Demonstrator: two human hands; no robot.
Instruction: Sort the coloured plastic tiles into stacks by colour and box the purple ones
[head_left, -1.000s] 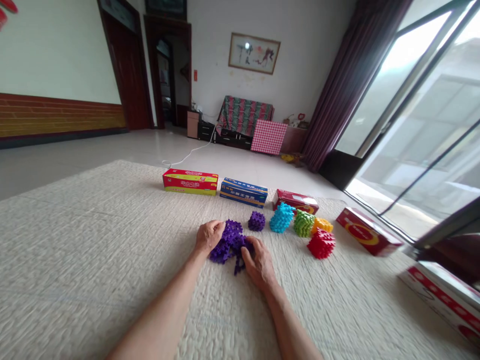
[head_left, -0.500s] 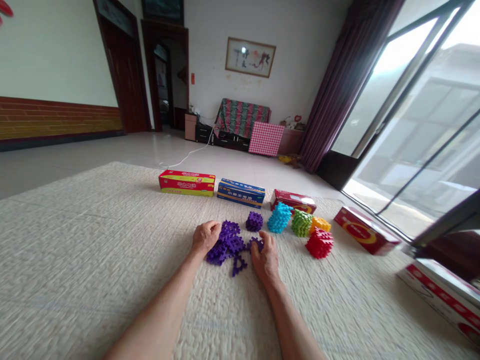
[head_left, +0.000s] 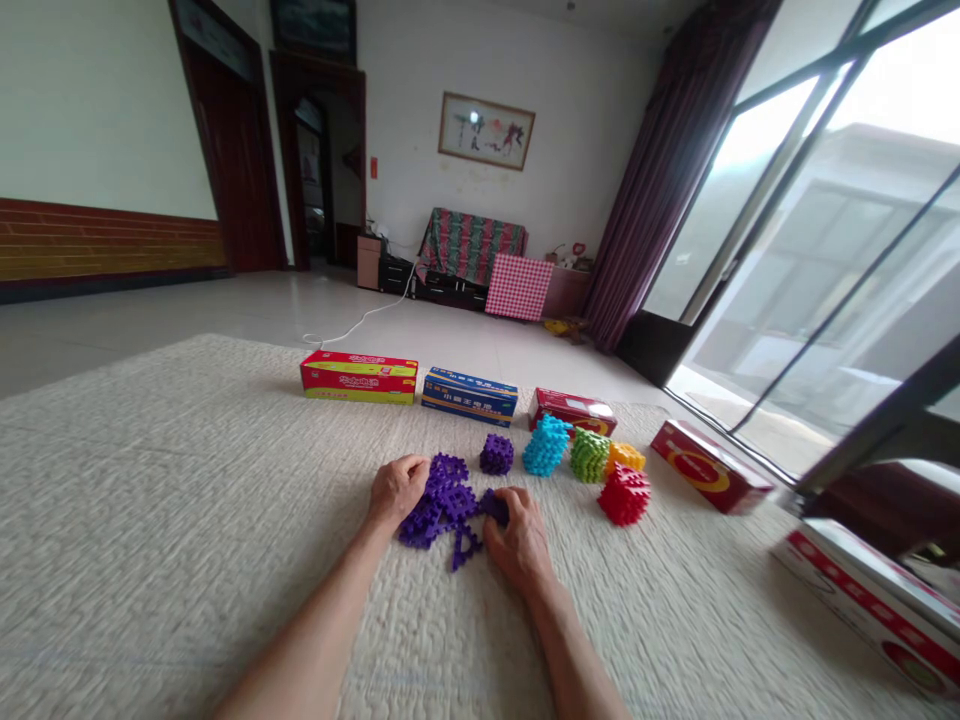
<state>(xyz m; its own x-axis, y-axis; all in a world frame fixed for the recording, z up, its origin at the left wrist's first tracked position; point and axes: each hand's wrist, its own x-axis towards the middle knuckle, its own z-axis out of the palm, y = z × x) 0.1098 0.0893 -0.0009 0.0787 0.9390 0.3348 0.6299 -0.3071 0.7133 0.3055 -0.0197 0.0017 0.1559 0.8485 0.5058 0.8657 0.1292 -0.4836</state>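
A loose pile of purple interlocking pieces [head_left: 442, 505] lies on the cream quilted cover [head_left: 187, 500] between my two hands. My left hand [head_left: 395, 489] curls over the pile's left edge, fingers bent onto the pieces. My right hand [head_left: 517, 540] rests at the pile's right side, its fingers closed round a purple piece [head_left: 493, 506]. Behind the pile stand assembled cubes in a row: purple cube [head_left: 496, 454], cyan cube [head_left: 545, 446], green cube [head_left: 589, 455], orange cube [head_left: 625, 457] and red cube [head_left: 624, 493].
Boxes line the far edge of the cover: a red-and-yellow box [head_left: 358, 377], a blue box [head_left: 469, 396], a red box [head_left: 572, 410]. Two more red boxes [head_left: 710, 465] [head_left: 870, 600] lie at the right by the glass doors. Tiled floor and a sofa lie beyond.
My right hand moved forward to the pile's right edge, then drew back a little and closed on a piece there. My left hand stayed on the pile. The camera tilted slightly.
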